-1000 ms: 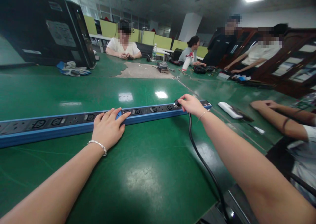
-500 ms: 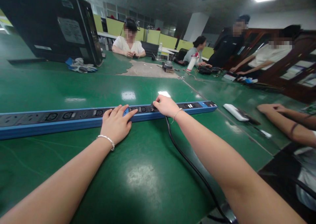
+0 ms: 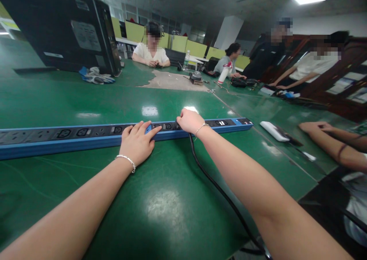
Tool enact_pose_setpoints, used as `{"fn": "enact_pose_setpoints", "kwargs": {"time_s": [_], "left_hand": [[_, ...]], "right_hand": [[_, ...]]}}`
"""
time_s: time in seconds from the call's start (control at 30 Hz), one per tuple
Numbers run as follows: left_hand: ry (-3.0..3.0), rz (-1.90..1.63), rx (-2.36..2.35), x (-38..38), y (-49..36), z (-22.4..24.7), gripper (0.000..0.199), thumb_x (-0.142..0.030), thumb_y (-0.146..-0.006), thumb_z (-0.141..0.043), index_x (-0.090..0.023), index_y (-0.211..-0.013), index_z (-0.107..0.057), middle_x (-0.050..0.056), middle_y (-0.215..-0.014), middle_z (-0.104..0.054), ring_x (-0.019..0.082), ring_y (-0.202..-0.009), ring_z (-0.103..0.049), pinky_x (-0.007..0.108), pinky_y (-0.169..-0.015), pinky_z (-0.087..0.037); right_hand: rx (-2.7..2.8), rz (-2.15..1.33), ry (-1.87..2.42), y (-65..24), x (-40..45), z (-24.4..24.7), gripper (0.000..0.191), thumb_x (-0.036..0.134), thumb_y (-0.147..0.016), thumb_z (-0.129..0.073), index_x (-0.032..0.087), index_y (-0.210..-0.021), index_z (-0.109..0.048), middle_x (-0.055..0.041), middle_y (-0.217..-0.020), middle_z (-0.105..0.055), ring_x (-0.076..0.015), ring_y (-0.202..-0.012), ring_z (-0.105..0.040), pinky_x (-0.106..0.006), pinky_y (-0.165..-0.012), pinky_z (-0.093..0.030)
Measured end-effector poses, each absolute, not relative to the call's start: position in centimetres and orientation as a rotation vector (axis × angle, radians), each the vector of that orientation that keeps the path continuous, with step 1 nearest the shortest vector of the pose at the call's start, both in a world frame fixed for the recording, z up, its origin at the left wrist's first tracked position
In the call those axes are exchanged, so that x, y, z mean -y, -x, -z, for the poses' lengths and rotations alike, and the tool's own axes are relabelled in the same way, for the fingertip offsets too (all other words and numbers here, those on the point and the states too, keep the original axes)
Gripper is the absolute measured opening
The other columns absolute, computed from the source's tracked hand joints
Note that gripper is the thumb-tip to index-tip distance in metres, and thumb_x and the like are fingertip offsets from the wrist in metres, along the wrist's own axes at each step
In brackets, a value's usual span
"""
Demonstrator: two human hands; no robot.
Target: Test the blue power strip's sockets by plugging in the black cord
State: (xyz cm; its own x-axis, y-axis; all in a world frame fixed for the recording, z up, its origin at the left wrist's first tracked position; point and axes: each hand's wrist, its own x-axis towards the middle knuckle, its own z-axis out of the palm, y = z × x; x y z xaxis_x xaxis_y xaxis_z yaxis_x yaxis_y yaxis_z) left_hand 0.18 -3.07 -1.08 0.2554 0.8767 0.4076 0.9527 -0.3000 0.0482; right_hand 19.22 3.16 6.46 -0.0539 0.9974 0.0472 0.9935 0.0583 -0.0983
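Note:
A long blue power strip [image 3: 86, 147] with a black socket face lies across the green table. My left hand [image 3: 137, 143] rests on its middle with fingers spread, holding nothing. To the right of it, my right hand [image 3: 190, 120] is closed around a black plug at the sockets; the fingers hide most of the plug. From under that hand a black cable [image 3: 213, 181] runs down to the table's near edge.
A large black case [image 3: 69, 31] and gloves [image 3: 97, 76] stand and lie at the back left. A white device [image 3: 273, 131] lies right of the strip, near another person's arms [image 3: 335, 139]. Several people are around the table. A bottle [image 3: 186, 59] stands far back.
My right hand has shifted slightly, its wrist a little lower and further left, still at the same part of the strip. The view has moved slightly; my left hand stays on the strip.

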Motion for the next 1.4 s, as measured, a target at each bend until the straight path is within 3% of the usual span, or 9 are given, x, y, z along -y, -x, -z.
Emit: {"fn": "enact_pose_setpoints", "kwargs": {"time_s": [0.6,0.73,0.83,1.0,1.4], "left_hand": [[2.295,0.537,1.696,3.1,-0.2,1.2,0.045,-0.032,-0.086,-0.041,-0.039,-0.131,-0.047,0.003,-0.14,-0.047,0.026,-0.129,-0.039,0.045,-0.102,-0.025],[2.306,0.586,1.734,3.2,-0.1,0.8,0.054,-0.035,-0.085,-0.041,-0.03,-0.138,-0.037,0.005,-0.14,-0.047,0.023,-0.129,-0.04,0.041,-0.105,-0.024],[2.208,0.617,1.855,3.0,0.6,0.6,0.065,-0.047,-0.082,-0.043,-0.021,-0.141,-0.032,0.01,-0.142,-0.045,0.026,-0.131,-0.037,0.044,-0.107,-0.022],[2.085,0.588,1.985,2.5,1.9,0.7,0.07,-0.062,-0.077,-0.045,-0.016,-0.13,-0.045,0.015,-0.138,-0.048,0.03,-0.131,-0.036,0.047,-0.106,-0.022],[2.068,0.646,1.965,2.4,1.9,0.8,0.066,-0.063,-0.075,-0.049,-0.017,-0.123,-0.049,0.014,-0.129,-0.056,0.029,-0.122,-0.044,0.045,-0.102,-0.024]], "right_hand": [[2.249,0.098,2.092,-18.0,-1.9,-5.5,0.029,0.031,-0.085,-0.037,0.019,-0.101,-0.057,-0.0145,-0.094,-0.067,-0.0264,-0.086,-0.066,-0.035,-0.072,-0.048],[2.231,0.124,2.084,-17.8,-1.4,-5.3,0.028,0.031,-0.086,-0.035,0.019,-0.102,-0.055,-0.0144,-0.091,-0.067,-0.0265,-0.084,-0.066,-0.036,-0.071,-0.048],[2.228,0.12,2.068,-17.9,-1.4,-5.1,0.028,0.03,-0.086,-0.035,0.02,-0.103,-0.055,-0.0136,-0.09,-0.067,-0.0267,-0.084,-0.066,-0.036,-0.07,-0.048],[2.213,0.092,2.073,-18.2,-1.6,-5.1,0.028,0.031,-0.087,-0.035,0.02,-0.102,-0.056,-0.0135,-0.091,-0.066,-0.0278,-0.085,-0.066,-0.038,-0.071,-0.048],[1.996,0.08,2.13,-18.2,-0.5,-7.0,0.032,0.038,-0.088,-0.039,0.016,-0.104,-0.056,-0.0152,-0.093,-0.067,-0.0272,-0.09,-0.064,-0.039,-0.078,-0.046]]}}
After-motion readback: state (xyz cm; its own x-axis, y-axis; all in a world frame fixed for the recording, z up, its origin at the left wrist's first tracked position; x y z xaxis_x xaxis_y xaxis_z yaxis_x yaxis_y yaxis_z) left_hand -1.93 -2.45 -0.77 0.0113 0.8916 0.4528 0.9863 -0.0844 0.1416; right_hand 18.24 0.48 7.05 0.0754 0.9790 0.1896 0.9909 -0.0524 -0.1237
